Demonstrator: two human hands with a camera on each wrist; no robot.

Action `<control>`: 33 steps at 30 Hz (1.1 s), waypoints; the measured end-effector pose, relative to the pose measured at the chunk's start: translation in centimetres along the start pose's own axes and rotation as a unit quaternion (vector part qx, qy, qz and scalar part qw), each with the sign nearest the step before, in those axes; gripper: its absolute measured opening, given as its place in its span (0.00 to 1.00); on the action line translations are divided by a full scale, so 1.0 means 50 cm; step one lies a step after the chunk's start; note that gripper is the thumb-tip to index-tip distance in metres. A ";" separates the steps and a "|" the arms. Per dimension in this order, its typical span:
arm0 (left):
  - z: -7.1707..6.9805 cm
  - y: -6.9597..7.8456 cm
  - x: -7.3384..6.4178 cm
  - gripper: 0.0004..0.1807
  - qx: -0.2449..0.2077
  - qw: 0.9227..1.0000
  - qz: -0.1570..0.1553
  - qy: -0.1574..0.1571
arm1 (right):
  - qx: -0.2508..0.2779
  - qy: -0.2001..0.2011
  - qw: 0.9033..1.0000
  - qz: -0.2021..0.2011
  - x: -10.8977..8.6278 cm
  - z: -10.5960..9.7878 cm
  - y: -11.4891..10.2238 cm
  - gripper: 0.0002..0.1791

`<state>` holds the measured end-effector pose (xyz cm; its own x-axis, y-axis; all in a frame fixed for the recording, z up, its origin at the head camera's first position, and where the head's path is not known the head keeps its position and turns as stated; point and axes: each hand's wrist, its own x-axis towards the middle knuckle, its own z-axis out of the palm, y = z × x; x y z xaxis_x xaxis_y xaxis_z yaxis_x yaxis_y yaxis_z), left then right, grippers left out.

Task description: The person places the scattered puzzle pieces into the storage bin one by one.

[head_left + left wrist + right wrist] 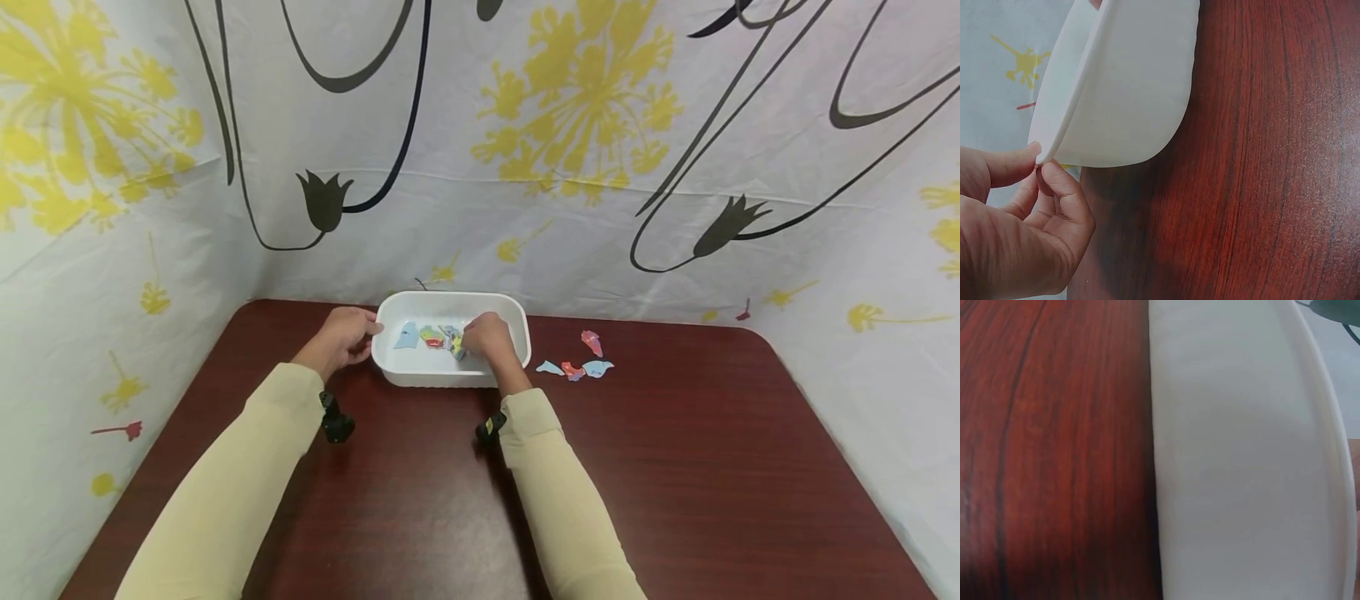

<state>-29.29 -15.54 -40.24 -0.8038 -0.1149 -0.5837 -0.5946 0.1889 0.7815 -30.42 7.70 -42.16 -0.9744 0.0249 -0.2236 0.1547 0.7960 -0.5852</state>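
Observation:
A white plastic tub (442,377) with rounded corners stands at the far edge of the table. My left hand (347,335) pinches its left rim between thumb and fingers, as the left wrist view shows close up. Inside the tub, my right hand (487,336) reaches down beside a cluster of colourful map-like puzzle pieces (432,337). Its fingertips are hidden, so I cannot tell whether it grips a piece. A light blue piece (407,336) lies apart at the tub's left. In the right wrist view, the tub's wall (1241,462) hides most of that hand.
Right of the tub, several loose pieces lie on the dark red wooden table (675,450): a pink-red one (592,342), a light blue one (597,368) and others. A white cloth (450,225) with yellow and grey flower prints hangs behind the table and along its sides.

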 end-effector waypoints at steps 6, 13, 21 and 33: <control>0.000 0.000 0.002 0.18 0.000 1.000 0.001 -0.005 | 0.007 0.007 1.000 -0.009 -0.008 -0.019 0.004 0.14; 0.001 -0.001 0.003 0.18 -0.002 1.000 0.003 -0.003 | 0.057 0.008 0.998 -0.027 -0.027 -0.062 0.007 0.21; 0.001 -0.002 0.005 0.19 0.006 1.000 -0.001 0.002 | 0.118 0.003 0.993 0.006 -0.047 -0.121 0.018 0.23; -0.002 -0.002 0.006 0.20 0.003 1.000 -0.002 -0.003 | 0.167 0.054 0.984 0.035 -0.079 -0.182 0.079 0.23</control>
<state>-29.49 -15.67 -40.47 -0.8010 -0.1108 -0.5883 -0.5979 0.1946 0.7776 -27.47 16.25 -36.48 -0.9681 0.1513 -0.1999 0.2504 0.5465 -0.7991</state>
